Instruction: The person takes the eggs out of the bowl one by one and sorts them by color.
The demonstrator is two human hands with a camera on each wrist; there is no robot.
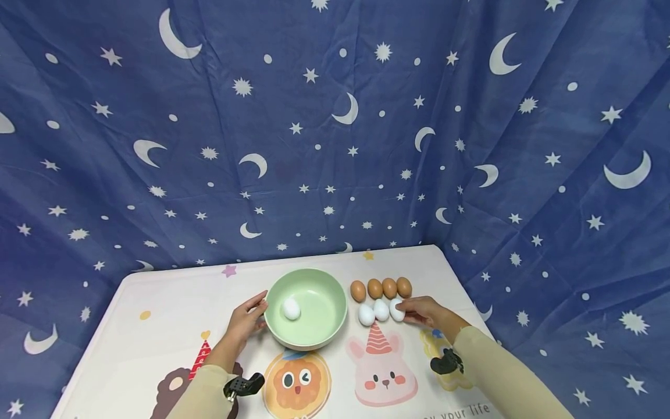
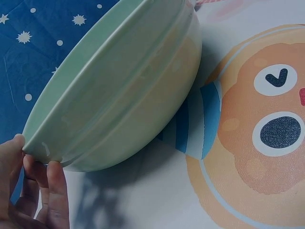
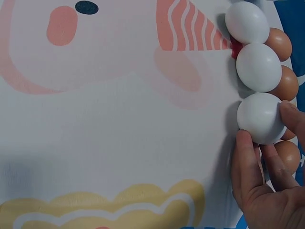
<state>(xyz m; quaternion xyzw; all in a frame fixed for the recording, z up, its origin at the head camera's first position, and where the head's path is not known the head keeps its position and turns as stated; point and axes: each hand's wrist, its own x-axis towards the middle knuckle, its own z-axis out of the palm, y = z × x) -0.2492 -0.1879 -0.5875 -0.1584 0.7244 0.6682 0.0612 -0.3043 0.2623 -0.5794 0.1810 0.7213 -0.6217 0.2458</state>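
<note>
A light green bowl [image 1: 327, 334] stands on the table with one white egg [image 1: 291, 309] inside it. My left hand [image 1: 246, 320] pinches the bowl's left rim between thumb and fingers, which the left wrist view shows from close by. On the right, my right hand [image 1: 425, 311] holds the rightmost white egg [image 3: 259, 118] with thumb and fingertips. Two more white eggs [image 3: 259, 67] sit beside it in a row. Behind that row stand several brown eggs [image 1: 374, 288], partly hidden in the right wrist view by the white eggs and my hand.
The white table cover [image 1: 173, 302] bears printed cartoon figures, among them a pink rabbit [image 1: 385, 375] in front of the eggs. A blue curtain [image 1: 293, 145] with moons and stars hangs behind the table's far edge and along the right side.
</note>
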